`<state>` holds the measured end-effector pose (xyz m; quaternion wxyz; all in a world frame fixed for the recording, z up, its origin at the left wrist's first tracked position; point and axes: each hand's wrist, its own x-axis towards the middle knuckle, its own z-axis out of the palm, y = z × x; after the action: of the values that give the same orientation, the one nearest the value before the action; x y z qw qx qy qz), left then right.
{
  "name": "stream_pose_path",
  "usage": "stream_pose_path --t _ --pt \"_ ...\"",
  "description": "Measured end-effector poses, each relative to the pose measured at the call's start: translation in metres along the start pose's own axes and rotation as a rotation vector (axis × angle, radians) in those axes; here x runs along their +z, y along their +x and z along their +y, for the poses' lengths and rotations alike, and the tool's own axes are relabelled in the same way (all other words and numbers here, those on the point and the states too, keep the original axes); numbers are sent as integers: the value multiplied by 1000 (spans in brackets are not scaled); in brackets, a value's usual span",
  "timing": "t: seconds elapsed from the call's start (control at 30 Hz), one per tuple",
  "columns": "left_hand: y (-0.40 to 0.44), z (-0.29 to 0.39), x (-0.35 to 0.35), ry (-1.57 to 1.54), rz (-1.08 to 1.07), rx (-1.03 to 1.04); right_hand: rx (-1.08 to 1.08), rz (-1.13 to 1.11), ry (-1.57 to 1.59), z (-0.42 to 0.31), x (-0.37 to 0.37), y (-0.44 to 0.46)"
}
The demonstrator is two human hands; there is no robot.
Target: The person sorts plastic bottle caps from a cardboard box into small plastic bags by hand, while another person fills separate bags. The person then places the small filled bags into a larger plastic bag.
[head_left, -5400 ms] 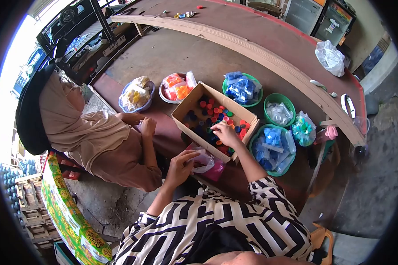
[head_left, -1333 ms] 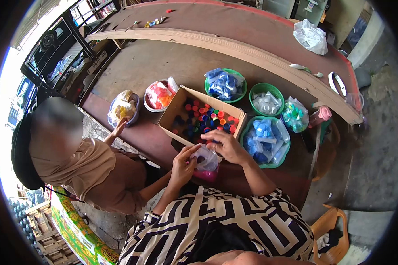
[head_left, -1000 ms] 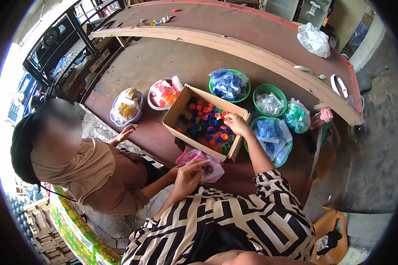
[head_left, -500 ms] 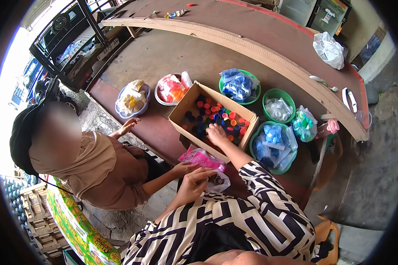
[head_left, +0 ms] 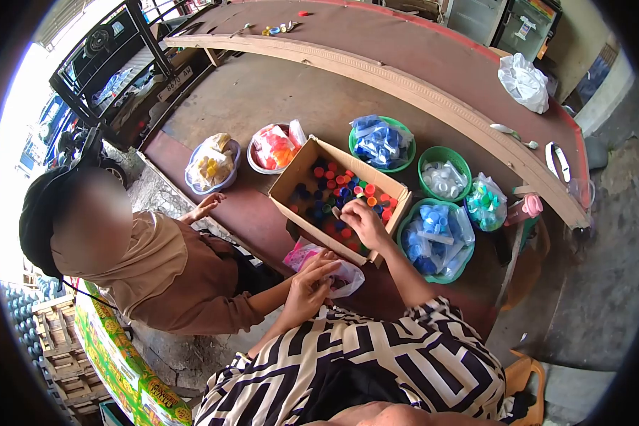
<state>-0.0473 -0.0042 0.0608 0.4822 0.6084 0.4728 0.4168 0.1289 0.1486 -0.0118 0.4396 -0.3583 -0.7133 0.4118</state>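
A clear plastic bag [head_left: 348, 278] with dark caps inside is gripped by my left hand [head_left: 308, 290], just below the cardboard box. My right hand [head_left: 363, 223] is over the near right part of the cardboard box [head_left: 312, 221], its fingers pinched; what they hold is too small to name. Red, blue, green and orange bottle caps [head_left: 331, 186] lie loose in the box. A pink plastic packet [head_left: 299, 255] lies between the box and my left hand, where a co-worker's hand [head_left: 319, 263] reaches in beside mine.
Bowls of bagged caps surround the box: yellow [head_left: 213, 165], red [head_left: 274, 146], dark blue [head_left: 382, 143], white [head_left: 444, 174] and light blue [head_left: 437, 240]. A bag of green caps [head_left: 485, 202] and a pink bottle [head_left: 525, 209] stand right. The co-worker [head_left: 149, 263] is left; a wooden beam [head_left: 405, 79] crosses behind.
My right hand has lifted slightly and shifted right over the box. The co-worker's near hand has moved closer to my left hand, which still grips the clear bag.
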Motion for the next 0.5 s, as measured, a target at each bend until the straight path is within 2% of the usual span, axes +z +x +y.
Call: stream_pose_path --t 0.07,0.13,0.17,0.2,0.27,0.3,0.43,0.5 --pt "2 -1 3 89 -1 78 -117 41 45 -47 -11 -24" --pt "5 9 5 53 15 -64 -190 -62 -66 -93 -24 -48" --pt "6 12 6 73 34 -58 -138 -125 -123 -103 -24 -61" --pt "8 13 7 74 25 -51 -139 -115 -128 -105 -25 -70" --pt "11 13 7 197 8 70 -163 -195 -338 -108 -26 -84" --pt "10 16 9 197 13 23 -113 -167 -322 -108 -26 -90" --pt "11 22 15 197 12 86 -111 -134 -328 -118 -32 -105" --pt "13 22 18 134 -60 61 -73 -101 -289 -129 -32 -112"
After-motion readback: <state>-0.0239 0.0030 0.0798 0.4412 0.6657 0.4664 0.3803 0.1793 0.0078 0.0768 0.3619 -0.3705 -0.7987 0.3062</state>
